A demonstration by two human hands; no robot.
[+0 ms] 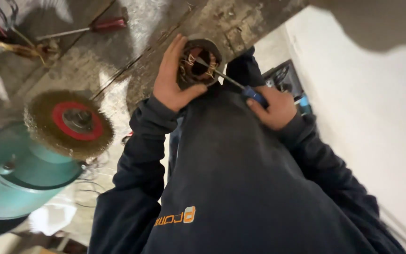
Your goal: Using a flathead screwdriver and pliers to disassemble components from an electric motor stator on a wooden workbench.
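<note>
My left hand (171,77) grips a round motor stator (200,60) with copper windings inside a grey metal shell, held against my dark sweatshirt. My right hand (273,107) is closed on the blue handle of a screwdriver (240,87). Its metal shaft runs up and left, with the tip poking into the windings at the stator's open face.
A wire brush wheel (69,123) with a red hub sits on a teal bench grinder (15,181) at the left. A red-handled screwdriver (88,28) lies on the worn grey workbench (118,51) beyond. A white wall (372,117) rises at the right.
</note>
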